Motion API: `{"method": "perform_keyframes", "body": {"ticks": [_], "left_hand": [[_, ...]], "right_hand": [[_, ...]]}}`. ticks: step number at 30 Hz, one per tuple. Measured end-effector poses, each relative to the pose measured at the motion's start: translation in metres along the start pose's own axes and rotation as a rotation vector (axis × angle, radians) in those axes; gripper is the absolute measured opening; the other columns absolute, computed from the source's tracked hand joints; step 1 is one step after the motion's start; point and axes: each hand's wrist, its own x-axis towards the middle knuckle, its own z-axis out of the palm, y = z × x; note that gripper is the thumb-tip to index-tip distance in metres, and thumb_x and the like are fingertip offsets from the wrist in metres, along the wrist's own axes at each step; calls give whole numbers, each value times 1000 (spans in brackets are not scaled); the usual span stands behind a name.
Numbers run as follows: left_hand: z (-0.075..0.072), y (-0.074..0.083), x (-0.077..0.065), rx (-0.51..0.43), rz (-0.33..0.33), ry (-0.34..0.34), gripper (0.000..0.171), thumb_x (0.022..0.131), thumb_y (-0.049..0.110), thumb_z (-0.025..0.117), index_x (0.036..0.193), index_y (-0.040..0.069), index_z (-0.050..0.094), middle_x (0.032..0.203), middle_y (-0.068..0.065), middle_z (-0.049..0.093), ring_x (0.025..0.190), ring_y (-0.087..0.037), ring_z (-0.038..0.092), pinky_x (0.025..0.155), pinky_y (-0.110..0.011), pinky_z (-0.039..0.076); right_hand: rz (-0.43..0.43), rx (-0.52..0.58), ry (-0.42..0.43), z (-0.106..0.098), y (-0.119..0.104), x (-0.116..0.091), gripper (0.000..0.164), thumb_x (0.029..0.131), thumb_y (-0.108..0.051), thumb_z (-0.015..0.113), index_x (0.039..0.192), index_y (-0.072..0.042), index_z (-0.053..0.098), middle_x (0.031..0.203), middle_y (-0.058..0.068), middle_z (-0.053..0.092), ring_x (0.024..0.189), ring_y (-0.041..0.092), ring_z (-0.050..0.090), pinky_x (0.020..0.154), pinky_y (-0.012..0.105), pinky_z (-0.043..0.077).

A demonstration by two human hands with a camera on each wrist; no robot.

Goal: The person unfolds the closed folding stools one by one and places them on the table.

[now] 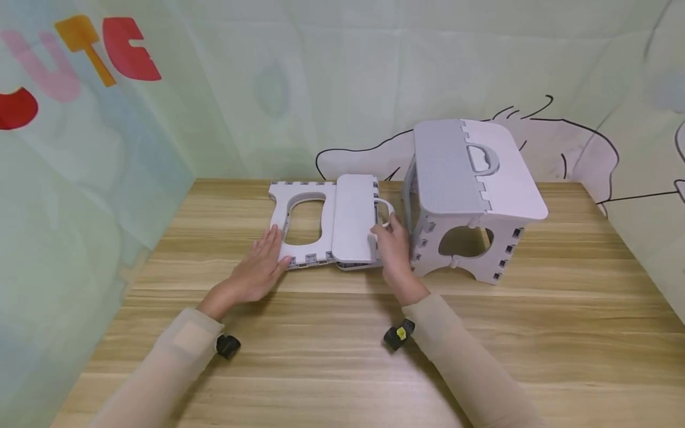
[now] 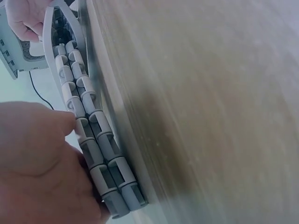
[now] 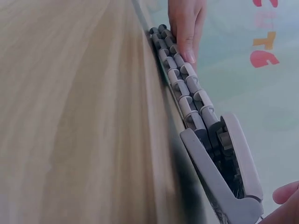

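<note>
A white and grey folding stool (image 1: 354, 220) lies folded flat on the wooden table, its seat end to the right and its legs to the left. My left hand (image 1: 255, 264) rests on the leg end, with the thumb along the near hinged edge (image 2: 86, 130). At the seat end, my right hand (image 1: 395, 246) grips the looped handle (image 1: 386, 205); its fingertips are partly hidden. The right wrist view shows the two seat halves (image 3: 240, 163) folded toward each other with a narrow gap.
A second folding stool (image 1: 449, 172) stands unfolded just right of my right hand, grey and white on top. The wooden table (image 1: 321, 356) meets a printed cloth backdrop (image 1: 241, 89) behind and at the sides.
</note>
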Motion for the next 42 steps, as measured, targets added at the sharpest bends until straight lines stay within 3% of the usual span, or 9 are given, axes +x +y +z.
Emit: {"method": "perform_keyframes", "body": {"ticks": [6, 13, 22, 36, 37, 38, 39, 41, 42], "left_hand": [[-4, -3, -2, -40, 16, -1, 64, 110, 25, 32, 150, -19, 6, 159, -34, -1, 147, -48, 0, 119, -60, 6], [-9, -5, -4, -85, 20, -20, 64, 111, 25, 33, 150, -18, 6, 160, -32, -3, 148, -44, -2, 119, -58, 5], [-11, -14, -7, -140, 37, -3, 66, 111, 27, 34, 152, -15, 5, 161, -29, -3, 149, -42, -1, 121, -55, 5], [-18, -26, -11, -300, 39, -16, 65, 110, 25, 36, 154, -9, 2, 163, -25, -7, 149, -42, -4, 120, -56, 4], [-19, -27, -11, -317, 42, -16, 65, 110, 24, 36, 155, -9, 1, 163, -25, -7, 149, -42, -5, 120, -56, 4], [-19, -28, -12, -333, 46, -16, 65, 110, 23, 37, 155, -9, 1, 162, -25, -7, 149, -43, -5, 120, -57, 3], [-20, -29, -12, -352, 49, -20, 65, 110, 22, 37, 155, -8, 0, 162, -25, -8, 148, -43, -6, 120, -57, 3], [-22, -31, -13, -392, 54, -31, 65, 110, 21, 36, 155, -7, -2, 162, -26, -10, 148, -43, -7, 120, -58, 2], [-23, -33, -13, -408, 57, -36, 65, 110, 20, 36, 155, -6, -2, 162, -25, -10, 148, -43, -8, 119, -58, 2]], "right_hand": [[-45, 27, -1, 2, -7, -5, 74, 93, -9, 53, 158, -1, 19, 164, 13, 17, 149, 21, 19, 120, 31, 22], [-108, 67, -27, 2, -14, -8, 72, 93, -6, 51, 157, 1, 18, 165, 15, 13, 149, 21, 19, 119, 26, 20], [-236, 79, -28, 7, -24, -13, 65, 95, -1, 49, 155, 3, 23, 164, 16, 12, 147, 17, 25, 114, 18, 26], [-444, -24, -52, 15, -47, -24, 59, 96, 0, 47, 152, 5, 29, 163, 14, 17, 147, 13, 23, 109, 11, 27], [-459, -30, -54, 16, -49, -24, 58, 96, 0, 46, 152, 4, 30, 163, 13, 18, 145, 13, 26, 103, 8, 34], [-474, -40, -57, 17, -50, -25, 57, 97, -1, 46, 152, 3, 30, 163, 12, 19, 138, 13, 41, 95, 6, 41], [-491, -45, -64, 17, -52, -26, 56, 98, -2, 46, 152, 2, 31, 162, 11, 20, 137, 10, 40, 85, 5, 45], [-531, -69, -72, 19, -56, -28, 55, 99, -2, 46, 152, 1, 32, 162, 10, 20, 136, 5, 38, 75, 6, 47], [-554, -81, -77, 20, -58, -29, 55, 99, -2, 46, 152, 1, 33, 162, 11, 20, 127, 5, 48, 65, 9, 47]]}}
